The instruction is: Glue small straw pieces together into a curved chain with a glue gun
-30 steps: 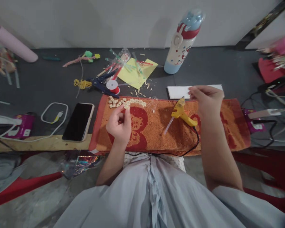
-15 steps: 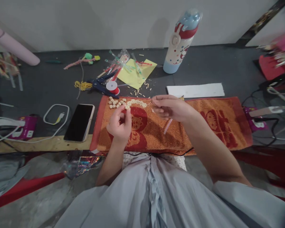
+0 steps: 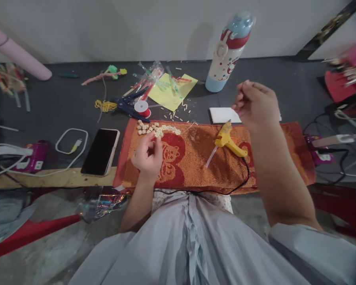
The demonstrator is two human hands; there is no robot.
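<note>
My left hand (image 3: 147,155) pinches one end of a curved strand of small pale bead-like pieces (image 3: 170,128) above the towel. A loose thin thread (image 3: 190,126) runs off the strand's right end. Raised over the right of the towel is my right hand (image 3: 256,102), its fingertips pressed together; anything between them is too fine to make out. Below it, a yellow hot glue gun (image 3: 227,140) with a clear glue stick lies on the orange towel (image 3: 201,174). Pale bundled pieces (image 3: 142,127) sit beside the strand.
Behind the towel are a red thread spool (image 3: 142,109), blue-handled pliers (image 3: 126,106), yellow paper (image 3: 173,97) and scattered cut bits. A bottle (image 3: 227,55) stands at the back. A white strip (image 3: 222,115) lies near the right hand, a phone (image 3: 101,152) at left.
My right hand has moved up and to the right, away from the strand, uncovering the glue gun. My left hand keeps its pinch in nearly the same place.
</note>
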